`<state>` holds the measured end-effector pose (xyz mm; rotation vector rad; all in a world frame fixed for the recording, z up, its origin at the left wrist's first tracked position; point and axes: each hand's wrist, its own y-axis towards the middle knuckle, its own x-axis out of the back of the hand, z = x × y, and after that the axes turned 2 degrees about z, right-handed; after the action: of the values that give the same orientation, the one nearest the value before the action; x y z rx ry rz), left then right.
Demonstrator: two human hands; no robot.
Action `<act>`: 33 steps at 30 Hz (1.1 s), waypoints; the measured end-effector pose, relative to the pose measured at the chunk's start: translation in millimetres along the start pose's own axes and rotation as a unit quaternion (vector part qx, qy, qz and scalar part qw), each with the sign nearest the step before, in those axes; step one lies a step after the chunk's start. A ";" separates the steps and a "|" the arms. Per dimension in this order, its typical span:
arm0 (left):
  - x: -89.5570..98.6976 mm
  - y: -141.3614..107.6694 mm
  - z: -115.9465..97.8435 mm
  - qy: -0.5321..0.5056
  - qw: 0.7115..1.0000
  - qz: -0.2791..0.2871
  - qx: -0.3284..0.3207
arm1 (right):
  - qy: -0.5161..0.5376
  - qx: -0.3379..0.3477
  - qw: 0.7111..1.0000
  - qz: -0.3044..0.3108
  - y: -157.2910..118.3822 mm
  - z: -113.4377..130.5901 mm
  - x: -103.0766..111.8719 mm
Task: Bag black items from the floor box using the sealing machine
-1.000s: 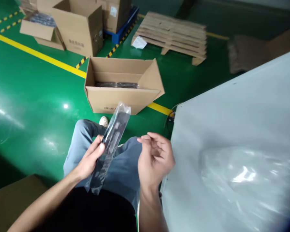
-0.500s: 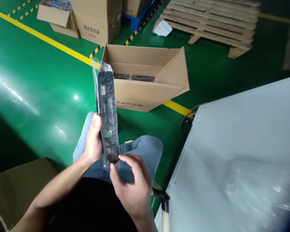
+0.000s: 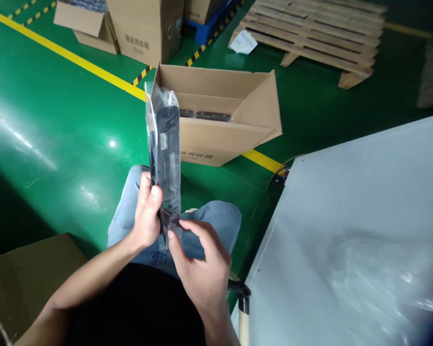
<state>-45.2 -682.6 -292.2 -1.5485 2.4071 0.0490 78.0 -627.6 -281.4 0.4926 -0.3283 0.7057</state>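
A long black part in a clear plastic bag (image 3: pixel 169 154) stands nearly upright over my lap, its loose bag end at the top. My left hand (image 3: pixel 148 211) grips its left edge near the lower half, thumb in front. At the bottom right, my right hand (image 3: pixel 204 259) pinches the bag's lower end between thumb and forefinger. Behind the part is an open cardboard box (image 3: pixel 220 139) with dark bagged pieces (image 3: pixel 213 116) inside.
A pale grey table (image 3: pixel 332 202) with clear plastic film (image 3: pixel 386 283) fills the right. Further off are a wooden pallet (image 3: pixel 310 33), a tall carton (image 3: pixel 140 29) and a smaller open carton (image 3: pixel 82 24). Another cardboard piece (image 3: pixel 32 278) lies at lower left.
The bagged part has shifted slightly right and turned, showing more of its left side. My left hand moved right with it; my right hand rose a little.
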 end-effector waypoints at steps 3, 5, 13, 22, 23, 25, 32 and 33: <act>-1.7 -5.7 -1.7 0.032 0.999 0.020 -0.031 | -0.008 -0.002 1.000 -0.002 1.7 -0.5 -2.0; -2.2 -6.8 -1.0 0.051 0.998 0.024 -0.036 | -0.013 -0.007 1.000 0.005 1.9 -1.0 -2.5; -3.1 -5.4 2.1 0.084 0.995 0.029 -0.052 | -0.078 -0.018 0.997 0.010 1.0 -3.2 -7.8; -1.5 -5.3 2.6 0.087 0.996 0.000 -0.014 | -0.062 -0.088 0.993 0.042 4.2 -19.3 1.5; -1.4 -3.9 1.6 0.091 0.996 -0.008 -0.010 | -0.045 -0.101 0.993 0.045 5.1 -20.9 3.4; -1.6 -1.1 0.1 0.101 0.995 -0.024 -0.008 | -0.010 -0.121 0.992 0.047 5.8 -22.9 6.0; -5.7 -4.2 5.2 0.118 0.992 -0.042 -0.023 | -0.035 -0.084 0.996 0.020 -4.4 -25.4 -4.9; -6.7 -5.5 5.9 0.119 0.992 -0.048 -0.017 | -0.045 -0.078 0.996 0.018 -5.3 -26.9 -7.1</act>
<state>-36.4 -677.9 -295.5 -1.7736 2.5153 -0.1205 79.8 -620.5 -308.8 0.3719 -0.4739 0.6892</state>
